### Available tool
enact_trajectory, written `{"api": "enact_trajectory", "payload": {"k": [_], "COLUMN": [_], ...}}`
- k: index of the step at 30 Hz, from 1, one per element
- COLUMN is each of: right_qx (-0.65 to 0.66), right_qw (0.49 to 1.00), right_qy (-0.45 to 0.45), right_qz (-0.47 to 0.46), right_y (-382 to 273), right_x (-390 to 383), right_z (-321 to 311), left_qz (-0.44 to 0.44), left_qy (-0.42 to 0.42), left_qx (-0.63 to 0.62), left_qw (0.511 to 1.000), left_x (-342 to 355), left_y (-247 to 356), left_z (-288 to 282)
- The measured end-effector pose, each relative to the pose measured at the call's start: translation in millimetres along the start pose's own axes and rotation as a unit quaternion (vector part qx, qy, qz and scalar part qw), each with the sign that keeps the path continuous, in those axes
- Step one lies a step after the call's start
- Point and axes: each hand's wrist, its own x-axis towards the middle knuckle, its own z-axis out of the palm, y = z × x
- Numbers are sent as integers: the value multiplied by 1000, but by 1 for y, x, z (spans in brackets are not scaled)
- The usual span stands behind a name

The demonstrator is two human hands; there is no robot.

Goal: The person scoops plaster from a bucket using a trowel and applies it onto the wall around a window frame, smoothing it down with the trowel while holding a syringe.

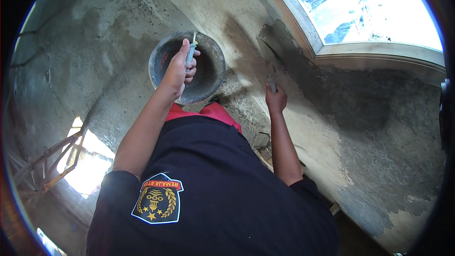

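Note:
My left hand [179, 68] is closed around a hand tool [190, 54] with a grey-green handle and a thin pale metal shank at its upper end. I cannot make out its working end. It is held over a round, cement-stained bucket [215, 73], whose inside is partly hidden by the hand. Beside the wall, my right hand [276, 98] grips the grey handle of what looks like a trowel [272, 84]. Its blade blends into a dark, wet-looking patch of plaster [353, 97] on the wall, below the window.
A window frame [374, 51] with bright light behind it is at the upper right. Rough grey floor [113, 42] spreads to the left. A wooden frame [50, 161] stands at the lower left. Rubble pieces [260, 140] lie along the wall's foot, by my right forearm.

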Motion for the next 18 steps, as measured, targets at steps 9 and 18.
{"api": "enact_trajectory", "payload": {"k": [9, 18], "right_qx": [106, 131], "right_qw": [994, 985], "right_qy": [-8, -112], "right_qz": [-14, 30], "right_y": [-11, 15], "right_x": [-29, 14], "right_z": [-17, 0], "left_qz": [-12, -7], "left_qy": [11, -2], "left_qx": [14, 17], "left_qw": [1000, 1000], "left_x": [-8, -6], "left_y": [2, 2], "left_z": [-13, -2]}}
